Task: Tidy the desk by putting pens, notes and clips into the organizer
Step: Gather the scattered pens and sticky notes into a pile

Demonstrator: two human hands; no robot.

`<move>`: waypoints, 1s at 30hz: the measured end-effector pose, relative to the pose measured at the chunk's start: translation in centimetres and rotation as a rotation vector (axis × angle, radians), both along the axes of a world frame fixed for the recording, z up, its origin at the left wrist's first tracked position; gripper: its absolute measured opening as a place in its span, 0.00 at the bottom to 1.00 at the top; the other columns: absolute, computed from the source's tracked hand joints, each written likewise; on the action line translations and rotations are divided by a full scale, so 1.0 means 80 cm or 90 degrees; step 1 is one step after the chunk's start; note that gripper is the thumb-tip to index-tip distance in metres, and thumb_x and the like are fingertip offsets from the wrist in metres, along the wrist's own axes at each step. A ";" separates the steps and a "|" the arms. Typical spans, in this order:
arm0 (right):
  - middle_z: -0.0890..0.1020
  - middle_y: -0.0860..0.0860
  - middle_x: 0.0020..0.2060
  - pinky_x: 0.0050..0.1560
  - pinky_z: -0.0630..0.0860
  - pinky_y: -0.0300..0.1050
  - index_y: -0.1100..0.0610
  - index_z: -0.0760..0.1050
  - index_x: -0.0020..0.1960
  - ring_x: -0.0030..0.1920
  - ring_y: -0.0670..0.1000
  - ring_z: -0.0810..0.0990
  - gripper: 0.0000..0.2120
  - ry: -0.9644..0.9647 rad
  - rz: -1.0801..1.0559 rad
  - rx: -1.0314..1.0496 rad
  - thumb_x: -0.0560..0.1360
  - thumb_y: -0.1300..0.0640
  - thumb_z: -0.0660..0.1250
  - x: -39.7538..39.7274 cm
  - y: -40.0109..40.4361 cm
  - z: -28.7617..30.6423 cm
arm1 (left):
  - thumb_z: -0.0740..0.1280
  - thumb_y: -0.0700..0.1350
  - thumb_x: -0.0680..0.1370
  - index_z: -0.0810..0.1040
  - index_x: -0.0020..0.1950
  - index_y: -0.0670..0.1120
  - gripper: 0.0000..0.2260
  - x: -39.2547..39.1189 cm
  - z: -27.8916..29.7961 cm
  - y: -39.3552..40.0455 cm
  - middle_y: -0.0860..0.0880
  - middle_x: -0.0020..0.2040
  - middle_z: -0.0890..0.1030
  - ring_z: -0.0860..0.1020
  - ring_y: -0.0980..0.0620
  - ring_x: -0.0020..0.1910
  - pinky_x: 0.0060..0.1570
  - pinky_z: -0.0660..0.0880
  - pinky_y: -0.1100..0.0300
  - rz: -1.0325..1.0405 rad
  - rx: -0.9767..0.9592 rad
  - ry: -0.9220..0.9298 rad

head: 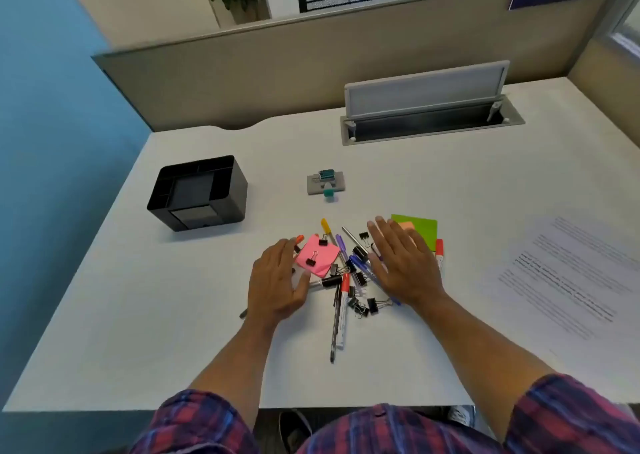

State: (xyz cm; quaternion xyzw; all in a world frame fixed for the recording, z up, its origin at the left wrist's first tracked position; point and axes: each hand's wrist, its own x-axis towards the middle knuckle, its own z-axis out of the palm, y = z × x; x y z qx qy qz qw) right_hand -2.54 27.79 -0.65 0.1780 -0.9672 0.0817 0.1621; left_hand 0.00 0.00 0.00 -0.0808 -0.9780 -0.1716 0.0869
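Note:
A black desk organizer (199, 193) with several compartments stands at the left of the white desk (173, 332). A heap of pens (341, 301), black binder clips (362, 278) and a pink note pad (318, 257) lies in the middle. A green note pad (420, 230) with an orange one on it sits at the heap's right. My left hand (278, 280) lies flat at the heap's left edge with fingers straight. My right hand (401, 259) spreads flat over the heap's right side, covering part of the notes and pens.
A small grey and teal stapler-like tool (325, 183) sits behind the heap. Printed sheets (568, 273) lie at the right. An open cable tray (429, 121) is set in the desk's back, with a beige partition (311, 69) behind it.

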 end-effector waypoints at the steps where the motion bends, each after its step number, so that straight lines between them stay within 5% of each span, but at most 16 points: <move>1: 0.66 0.54 0.76 0.71 0.65 0.56 0.55 0.61 0.79 0.75 0.56 0.66 0.28 -0.020 0.014 0.007 0.82 0.46 0.56 0.004 -0.005 0.000 | 0.68 0.53 0.75 0.68 0.74 0.47 0.28 0.004 0.000 -0.003 0.47 0.69 0.75 0.74 0.47 0.65 0.62 0.72 0.52 0.008 0.008 -0.002; 11: 0.71 0.55 0.72 0.67 0.68 0.57 0.54 0.65 0.76 0.70 0.58 0.71 0.25 -0.025 0.288 0.100 0.82 0.46 0.56 0.018 -0.027 -0.012 | 0.63 0.46 0.67 0.76 0.59 0.44 0.22 0.030 -0.015 -0.018 0.47 0.50 0.77 0.74 0.48 0.45 0.41 0.68 0.58 0.163 -0.027 -0.010; 23: 0.69 0.56 0.73 0.65 0.70 0.56 0.51 0.63 0.77 0.68 0.58 0.71 0.24 -0.075 0.351 0.153 0.83 0.43 0.54 0.010 -0.028 -0.010 | 0.63 0.44 0.72 0.78 0.52 0.45 0.11 0.027 -0.033 -0.012 0.48 0.47 0.76 0.74 0.46 0.43 0.37 0.69 0.56 0.123 -0.033 0.006; 26: 0.70 0.56 0.72 0.66 0.70 0.55 0.52 0.65 0.76 0.68 0.57 0.71 0.24 -0.066 0.270 0.093 0.84 0.44 0.53 0.012 -0.026 -0.010 | 0.62 0.45 0.71 0.79 0.53 0.45 0.13 0.023 -0.028 -0.006 0.47 0.48 0.76 0.75 0.45 0.45 0.42 0.68 0.55 0.096 -0.043 0.038; 30: 0.67 0.55 0.75 0.70 0.65 0.56 0.50 0.61 0.78 0.73 0.57 0.67 0.28 -0.104 -0.011 0.006 0.82 0.39 0.50 0.000 -0.008 -0.009 | 0.63 0.59 0.76 0.73 0.70 0.46 0.26 0.018 -0.023 0.015 0.45 0.68 0.74 0.71 0.43 0.67 0.64 0.69 0.48 -0.012 -0.040 0.020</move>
